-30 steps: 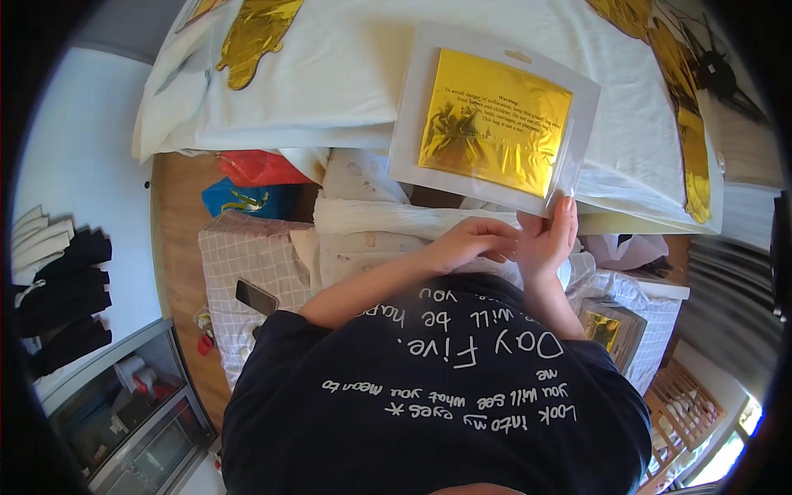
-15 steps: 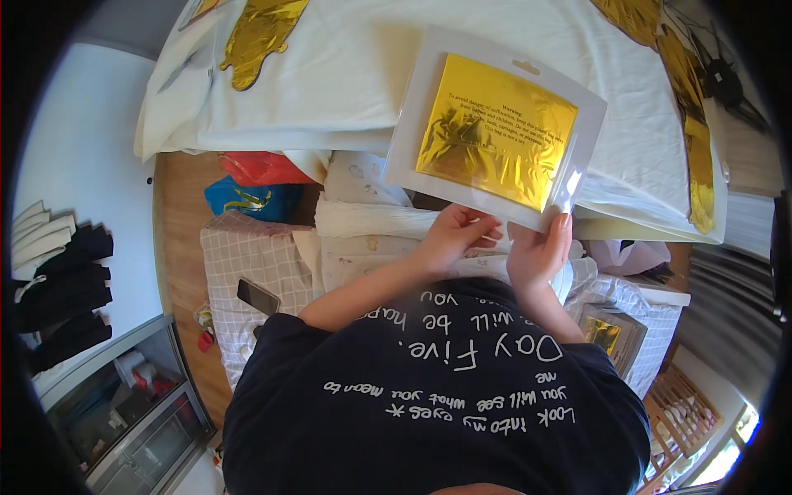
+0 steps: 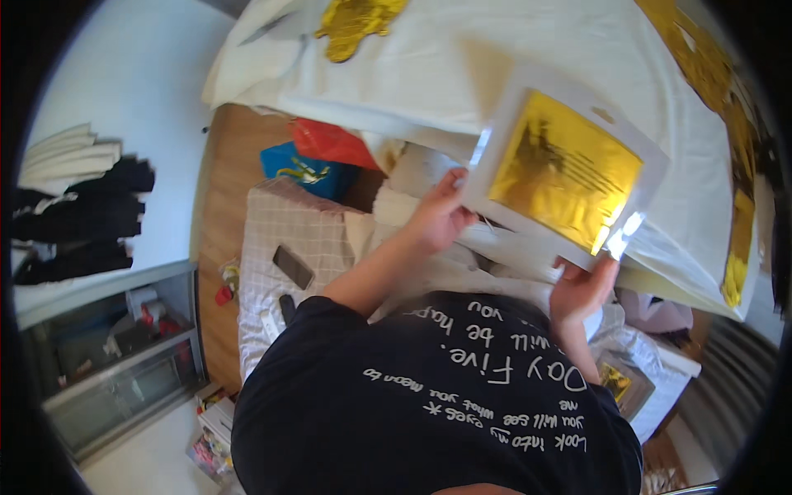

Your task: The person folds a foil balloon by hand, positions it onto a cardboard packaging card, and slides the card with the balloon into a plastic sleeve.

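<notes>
A flat pale plastic packet (image 3: 569, 169) with a folded sheet of shiny gold foil inside is held up, tilted, over the near edge of the white-covered bed. Dark print runs across its face, and a hang hole is cut near its upper edge. My right hand (image 3: 584, 289) grips its lower right corner, thumb on top. At the packet's left edge, my left hand (image 3: 441, 214) pinches the lower left corner. A flattened gold foil shape (image 3: 355, 29) lies on the bed farther off, and long gold foil pieces (image 3: 737, 190) lie along the bed's right side.
Left of my arm, a phone (image 3: 294, 266) rests on checked cloth (image 3: 264, 223). Blue (image 3: 301, 169) and red bags (image 3: 334, 142) stand on the wooden floor. A glass-fronted cabinet (image 3: 115, 355) and folded dark clothes (image 3: 91, 219) are far left. Another gold packet (image 3: 617, 381) lies beside my right elbow.
My view has swung, so the scene sits farther right and tilted. My left hand has moved from below the packet up to its left edge; the right hand keeps its corner.
</notes>
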Action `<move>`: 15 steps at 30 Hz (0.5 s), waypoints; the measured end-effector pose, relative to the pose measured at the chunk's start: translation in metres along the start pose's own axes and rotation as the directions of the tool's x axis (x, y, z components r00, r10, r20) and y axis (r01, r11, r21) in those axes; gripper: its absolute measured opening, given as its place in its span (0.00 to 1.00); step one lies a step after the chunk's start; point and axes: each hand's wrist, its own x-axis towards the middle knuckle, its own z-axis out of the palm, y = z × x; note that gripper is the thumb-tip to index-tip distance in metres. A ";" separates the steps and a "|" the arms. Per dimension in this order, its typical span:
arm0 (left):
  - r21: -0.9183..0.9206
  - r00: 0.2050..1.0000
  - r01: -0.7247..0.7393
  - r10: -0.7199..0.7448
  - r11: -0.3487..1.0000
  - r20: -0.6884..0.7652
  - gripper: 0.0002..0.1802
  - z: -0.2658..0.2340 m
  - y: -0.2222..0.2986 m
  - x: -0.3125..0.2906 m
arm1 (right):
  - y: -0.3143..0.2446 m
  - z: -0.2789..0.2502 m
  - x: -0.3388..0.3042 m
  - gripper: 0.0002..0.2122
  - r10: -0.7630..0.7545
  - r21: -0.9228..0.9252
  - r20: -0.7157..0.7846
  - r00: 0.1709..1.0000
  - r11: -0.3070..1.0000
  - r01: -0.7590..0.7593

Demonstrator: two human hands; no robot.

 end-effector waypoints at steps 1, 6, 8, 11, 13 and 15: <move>0.098 0.983 -0.142 0.129 0.985 0.129 0.08 -0.030 0.017 0.009 | 0.001 -0.008 0.005 0.21 -0.107 -0.144 0.024 0.994 0.983 0.109; 0.341 0.800 -0.581 0.595 0.739 0.075 0.06 -0.107 0.128 0.015 | -0.012 -0.001 0.013 0.17 0.033 0.175 0.039 0.999 0.984 -0.039; 0.357 0.645 -0.703 0.763 0.615 -0.044 0.07 -0.120 0.156 0.016 | -0.010 -0.005 0.019 0.16 -0.050 0.237 0.194 0.980 0.971 0.002; 0.550 0.489 -0.712 0.871 0.436 -0.057 0.06 -0.140 0.177 0.024 | -0.011 0.004 0.015 0.16 -0.011 0.242 0.162 0.987 0.970 -0.029; 0.607 0.463 -0.698 0.886 0.380 -0.023 0.06 -0.147 0.182 0.033 | -0.011 0.008 0.013 0.16 -0.003 0.250 0.164 0.986 0.967 -0.039; 0.657 0.442 -0.680 0.897 0.326 0.013 0.06 -0.150 0.182 0.040 | -0.014 0.012 0.010 0.17 0.049 0.239 0.091 0.995 0.969 -0.070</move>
